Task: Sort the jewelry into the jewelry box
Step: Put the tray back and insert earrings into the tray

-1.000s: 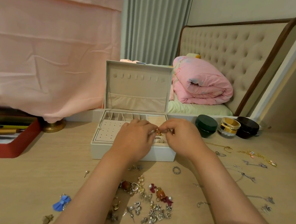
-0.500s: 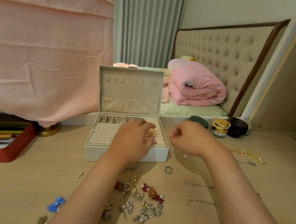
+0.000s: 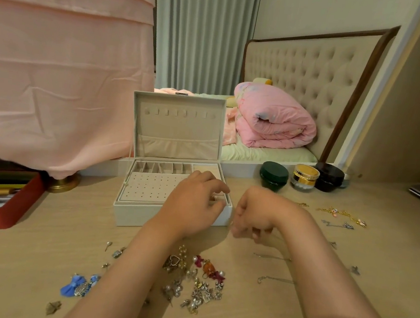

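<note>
Close to the near edge of the table (image 3: 27, 256) we see a heap of loose jewelry (image 3: 193, 283) — hearts, pearls, little silver bits and a red-orange piece. To its left lies a blue bow (image 3: 73, 285). To its right two thin silver chains (image 3: 273, 279) lie flat, apart from the heap. Two bare arms reach over all this.

A bit farther on, the right hand (image 3: 255, 214) hangs just beside the right front corner of the jewelry box (image 3: 142, 214). Its fingers are curled down toward the table, but we cannot tell if they pinch anything. The left hand (image 3: 194, 206) is over the right front part of the box with its fingers bent down into it. We cannot tell if it holds a piece either. A small shiny piece (image 3: 212, 197) peeks out by its fingers, inside the box.

The box is white and stands in the middle of the table with its lid (image 3: 178, 130) up.

Toward the right edge lies a gold chain (image 3: 342, 214). Near the far edge stand a green jar (image 3: 273, 175), a gold jar (image 3: 305, 177) and a black jar (image 3: 329, 176) — all in a row. At the left edge sits a red tray (image 3: 6, 213).
</note>
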